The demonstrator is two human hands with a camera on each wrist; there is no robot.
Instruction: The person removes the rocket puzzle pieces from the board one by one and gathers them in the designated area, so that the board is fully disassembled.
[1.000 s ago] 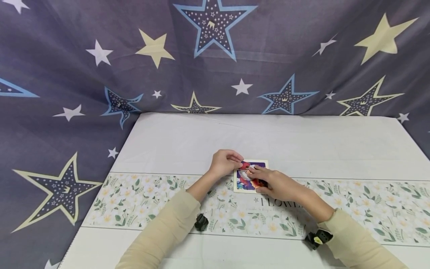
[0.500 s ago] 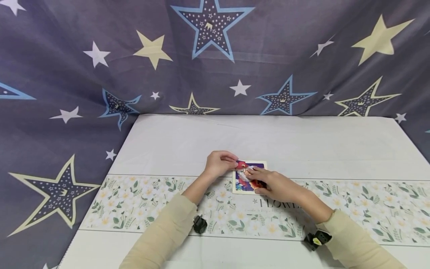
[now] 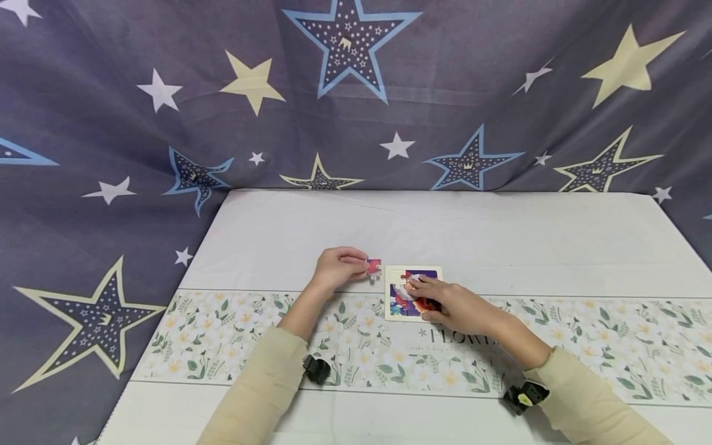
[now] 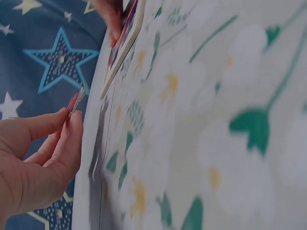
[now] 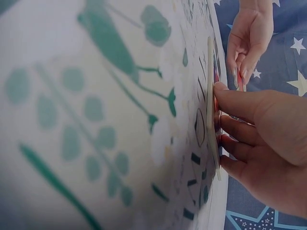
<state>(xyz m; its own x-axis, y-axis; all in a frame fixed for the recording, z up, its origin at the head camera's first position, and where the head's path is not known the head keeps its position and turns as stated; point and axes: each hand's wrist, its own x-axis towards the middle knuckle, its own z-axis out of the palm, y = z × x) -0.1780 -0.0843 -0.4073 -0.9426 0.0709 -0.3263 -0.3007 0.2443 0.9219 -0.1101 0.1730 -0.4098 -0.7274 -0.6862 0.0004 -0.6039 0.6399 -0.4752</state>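
My left hand (image 3: 338,271) pinches a red and purple jigsaw piece (image 3: 373,267) between thumb and fingertips, just left of a small puzzle board (image 3: 397,318). In the left wrist view the jigsaw piece (image 4: 76,102) is seen edge-on, raised over the table. The puzzle board has a cream frame and a colourful picture; its upper left corner shows a bare cream gap. Over its right part lies my right hand (image 3: 464,306), fingertips pressing the picture and hiding some of it. The right wrist view shows its extended thumb and fingers (image 5: 240,103) against the board's face.
A white table covering (image 3: 311,228) with a floral band (image 3: 233,334) lies under the board, with printed lettering just in front of it. Behind and to the left hangs a dark cloth (image 3: 211,123) with stars. A small black device sits at each wrist.
My left hand has lifted the jigsaw piece out of the board's upper left corner and moved left with it, baring the gap. My right hand has stayed in place on the board.
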